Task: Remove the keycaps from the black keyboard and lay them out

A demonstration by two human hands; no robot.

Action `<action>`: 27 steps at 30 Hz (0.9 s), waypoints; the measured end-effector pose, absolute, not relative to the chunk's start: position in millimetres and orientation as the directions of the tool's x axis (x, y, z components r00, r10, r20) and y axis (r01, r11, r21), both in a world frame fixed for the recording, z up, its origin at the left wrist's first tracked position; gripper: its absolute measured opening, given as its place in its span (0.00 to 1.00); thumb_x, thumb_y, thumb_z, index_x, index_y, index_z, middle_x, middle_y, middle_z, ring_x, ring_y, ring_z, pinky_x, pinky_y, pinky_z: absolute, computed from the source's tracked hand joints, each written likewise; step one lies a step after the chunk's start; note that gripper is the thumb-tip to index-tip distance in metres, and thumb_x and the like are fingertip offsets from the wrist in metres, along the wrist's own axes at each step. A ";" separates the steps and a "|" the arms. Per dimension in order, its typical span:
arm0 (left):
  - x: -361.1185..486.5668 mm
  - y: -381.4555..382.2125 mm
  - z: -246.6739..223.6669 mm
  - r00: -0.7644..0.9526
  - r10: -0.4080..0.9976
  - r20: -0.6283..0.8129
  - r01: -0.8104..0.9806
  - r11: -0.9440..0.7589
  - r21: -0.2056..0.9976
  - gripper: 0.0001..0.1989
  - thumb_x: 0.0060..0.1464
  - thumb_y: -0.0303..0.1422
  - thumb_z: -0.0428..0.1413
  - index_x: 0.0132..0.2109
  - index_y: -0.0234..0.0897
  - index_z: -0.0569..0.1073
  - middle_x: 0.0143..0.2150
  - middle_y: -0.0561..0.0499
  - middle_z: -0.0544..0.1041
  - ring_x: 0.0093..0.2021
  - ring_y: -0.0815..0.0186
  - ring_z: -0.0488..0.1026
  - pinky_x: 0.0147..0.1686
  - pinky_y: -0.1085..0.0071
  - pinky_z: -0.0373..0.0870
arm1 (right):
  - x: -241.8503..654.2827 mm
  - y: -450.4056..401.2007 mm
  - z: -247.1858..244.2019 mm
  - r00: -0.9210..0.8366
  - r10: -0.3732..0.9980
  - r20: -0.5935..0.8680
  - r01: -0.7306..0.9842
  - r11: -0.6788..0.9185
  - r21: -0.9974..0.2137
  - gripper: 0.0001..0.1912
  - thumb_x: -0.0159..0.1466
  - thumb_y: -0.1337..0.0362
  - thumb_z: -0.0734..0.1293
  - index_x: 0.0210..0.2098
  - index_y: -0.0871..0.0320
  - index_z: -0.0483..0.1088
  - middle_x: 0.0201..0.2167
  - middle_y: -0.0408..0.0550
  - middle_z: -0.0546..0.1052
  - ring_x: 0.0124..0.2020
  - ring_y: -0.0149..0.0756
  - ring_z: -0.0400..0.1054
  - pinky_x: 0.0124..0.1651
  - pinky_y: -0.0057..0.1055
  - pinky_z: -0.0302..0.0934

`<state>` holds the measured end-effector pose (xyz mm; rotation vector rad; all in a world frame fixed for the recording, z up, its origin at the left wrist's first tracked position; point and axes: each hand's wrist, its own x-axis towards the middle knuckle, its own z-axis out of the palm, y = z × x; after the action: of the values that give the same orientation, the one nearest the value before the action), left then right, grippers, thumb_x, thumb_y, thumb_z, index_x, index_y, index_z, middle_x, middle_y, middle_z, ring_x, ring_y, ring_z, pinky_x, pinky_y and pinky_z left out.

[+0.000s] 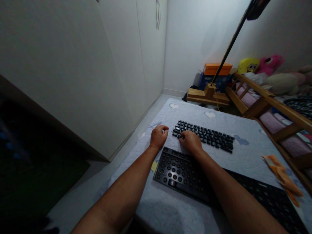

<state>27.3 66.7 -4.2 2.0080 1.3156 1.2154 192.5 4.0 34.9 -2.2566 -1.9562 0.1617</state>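
Loose black keycaps (214, 136) lie in keyboard-like rows on the patterned cloth. My right hand (191, 141) is at their left end, its fingers closed down on a keycap there; the fingertips are partly hidden. Just left of the rows, my left hand (159, 136) rests near the cloth with curled fingers, a small gap by the thumb, and nothing visible in it. Closer to me is a black keyboard base (173, 169) with its keycaps off and round key seats bare. My right forearm crosses above it and hides its middle.
A light blue cloth (185, 208) covers the work surface. An orange cloth (284, 177) lies at the right. Beyond are a wooden stand (208, 94) with a slanted pole, an orange box (217, 69) and a wooden rail (258, 86). White cabinet doors (122, 65) rise at the left.
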 end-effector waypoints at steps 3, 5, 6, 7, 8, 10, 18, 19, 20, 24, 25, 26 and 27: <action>27.4 66.5 -3.8 0.157 0.896 0.416 0.499 -0.435 0.749 0.09 0.52 0.22 0.55 0.35 0.36 0.78 0.35 0.51 0.78 0.33 0.67 0.72 0.40 0.70 0.71 | 193.4 3.7 37.5 0.148 0.989 0.019 0.974 -0.143 -0.177 0.11 0.63 0.61 0.66 0.43 0.55 0.77 0.43 0.52 0.78 0.46 0.41 0.71 0.45 0.31 0.61; 27.5 66.3 -3.6 0.159 0.899 0.409 0.502 -0.430 0.751 0.09 0.52 0.22 0.55 0.36 0.36 0.78 0.35 0.51 0.78 0.32 0.68 0.71 0.40 0.70 0.71 | 194.0 4.3 38.7 0.152 0.988 0.019 0.974 -0.147 -0.171 0.11 0.64 0.61 0.65 0.42 0.55 0.77 0.43 0.52 0.78 0.46 0.40 0.71 0.45 0.30 0.61; 27.6 66.1 -3.5 0.158 0.900 0.406 0.503 -0.427 0.752 0.09 0.52 0.22 0.55 0.36 0.36 0.78 0.35 0.51 0.78 0.32 0.68 0.71 0.39 0.70 0.71 | 194.0 4.9 38.8 0.152 0.988 0.019 0.975 -0.147 -0.167 0.11 0.64 0.61 0.65 0.42 0.55 0.77 0.43 0.52 0.78 0.46 0.40 0.71 0.45 0.30 0.61; 27.6 66.0 -3.4 0.156 0.902 0.404 0.504 -0.424 0.753 0.09 0.52 0.22 0.55 0.36 0.36 0.78 0.35 0.51 0.78 0.31 0.68 0.71 0.39 0.70 0.71 | 193.9 5.5 38.7 0.150 0.988 0.018 0.976 -0.145 -0.164 0.11 0.64 0.61 0.65 0.42 0.55 0.77 0.43 0.52 0.78 0.46 0.40 0.71 0.45 0.30 0.61; 27.7 66.0 -3.4 0.154 0.903 0.402 0.505 -0.421 0.754 0.09 0.52 0.22 0.55 0.36 0.36 0.78 0.35 0.51 0.78 0.31 0.68 0.71 0.39 0.70 0.71 | 193.7 6.2 38.2 0.149 0.989 0.016 0.976 -0.144 -0.160 0.11 0.64 0.61 0.65 0.43 0.55 0.77 0.43 0.52 0.78 0.46 0.40 0.71 0.45 0.30 0.61; 27.8 66.0 -3.2 0.154 0.904 0.399 0.506 -0.419 0.754 0.08 0.52 0.22 0.55 0.36 0.36 0.78 0.35 0.51 0.77 0.31 0.68 0.71 0.40 0.71 0.71 | 192.9 7.5 36.9 0.149 0.989 0.011 0.977 -0.146 -0.153 0.11 0.65 0.62 0.64 0.43 0.55 0.77 0.44 0.52 0.77 0.46 0.40 0.71 0.45 0.30 0.61; 27.8 66.8 -4.1 0.173 0.894 0.412 0.500 -0.441 0.745 0.08 0.52 0.23 0.55 0.35 0.36 0.78 0.34 0.52 0.77 0.31 0.69 0.70 0.39 0.71 0.70 | 191.5 8.3 36.5 0.141 0.990 0.008 0.982 -0.138 -0.127 0.11 0.65 0.63 0.64 0.43 0.55 0.76 0.45 0.51 0.77 0.46 0.39 0.71 0.45 0.29 0.61; 27.8 66.8 -4.3 0.173 0.895 0.410 0.501 -0.439 0.746 0.08 0.52 0.23 0.55 0.35 0.36 0.78 0.34 0.52 0.77 0.31 0.69 0.70 0.39 0.71 0.71 | 191.7 8.1 37.0 0.140 0.990 0.006 0.982 -0.138 -0.125 0.11 0.65 0.62 0.64 0.43 0.55 0.76 0.44 0.51 0.77 0.46 0.39 0.71 0.45 0.29 0.61; 27.9 66.7 -4.4 0.171 0.897 0.407 0.502 -0.435 0.748 0.08 0.52 0.23 0.55 0.36 0.36 0.78 0.34 0.52 0.77 0.31 0.69 0.70 0.39 0.71 0.71 | 191.9 7.9 37.5 0.140 0.990 0.004 0.983 -0.138 -0.123 0.11 0.65 0.62 0.64 0.43 0.55 0.77 0.44 0.51 0.77 0.46 0.39 0.71 0.44 0.29 0.61; 27.8 66.5 -4.2 0.167 0.902 0.398 0.500 -0.425 0.755 0.08 0.52 0.23 0.55 0.35 0.36 0.78 0.35 0.51 0.77 0.32 0.68 0.71 0.39 0.71 0.71 | 191.9 7.1 39.1 0.139 0.990 0.001 0.985 -0.138 -0.108 0.11 0.65 0.62 0.64 0.42 0.55 0.77 0.44 0.52 0.77 0.45 0.40 0.71 0.43 0.29 0.61; 27.8 66.4 -4.1 0.168 0.903 0.396 0.500 -0.425 0.755 0.08 0.52 0.23 0.55 0.35 0.36 0.78 0.35 0.51 0.77 0.32 0.68 0.72 0.39 0.71 0.71 | 191.7 6.9 39.4 0.138 0.990 0.001 0.985 -0.137 -0.104 0.11 0.65 0.62 0.64 0.42 0.55 0.77 0.44 0.52 0.77 0.45 0.40 0.71 0.43 0.29 0.62; 27.8 66.4 -3.9 0.170 0.903 0.395 0.500 -0.425 0.755 0.08 0.52 0.23 0.55 0.35 0.36 0.78 0.35 0.51 0.77 0.33 0.68 0.72 0.40 0.71 0.71 | 191.3 6.7 39.7 0.137 0.991 0.001 0.986 -0.136 -0.100 0.11 0.65 0.62 0.64 0.42 0.55 0.77 0.44 0.52 0.77 0.45 0.40 0.71 0.43 0.29 0.62; 27.8 66.4 -3.7 0.172 0.903 0.394 0.501 -0.425 0.754 0.08 0.52 0.23 0.55 0.35 0.36 0.78 0.35 0.51 0.78 0.33 0.68 0.72 0.40 0.71 0.71 | 190.9 6.6 39.9 0.135 0.991 0.000 0.986 -0.135 -0.096 0.11 0.65 0.62 0.63 0.42 0.55 0.77 0.44 0.52 0.77 0.45 0.40 0.72 0.43 0.29 0.62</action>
<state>27.8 66.4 -3.7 1.9984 1.3213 1.1695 190.9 6.6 39.9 -2.3108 -2.0170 0.0975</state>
